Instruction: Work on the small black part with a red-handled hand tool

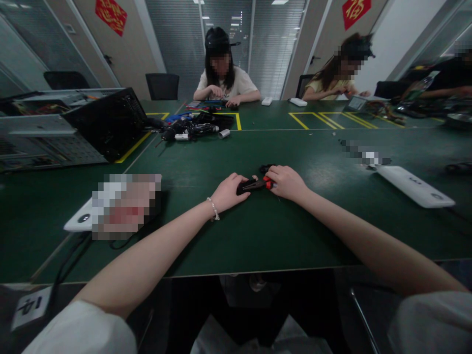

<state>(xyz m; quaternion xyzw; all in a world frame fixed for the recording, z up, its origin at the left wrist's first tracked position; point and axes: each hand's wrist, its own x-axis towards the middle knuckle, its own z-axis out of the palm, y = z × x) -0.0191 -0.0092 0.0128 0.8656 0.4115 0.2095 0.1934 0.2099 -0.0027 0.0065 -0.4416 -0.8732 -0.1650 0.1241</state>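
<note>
My right hand [289,183] is closed around the red handles of a pair of pliers [258,185], whose dark, narrow jaws point left. Between the thumb and fingers of my left hand [229,191] is a small black piece [243,187]; the plier jaws lie against or across it, and the exact contact is too small to tell. A tiny tan-coloured bit [254,177] shows just above the jaws. Behind the right fingers sits another black object [267,168], partly hidden by them. Both hands rest low over the green table [236,231].
An opened computer case [106,125] stands at the left. A heap of black tools and cables [199,124] includes a drill-like tool. White power-bank-like devices lie left [79,216] and right [416,186]. Across the table sit a person in a white top [226,83] and others.
</note>
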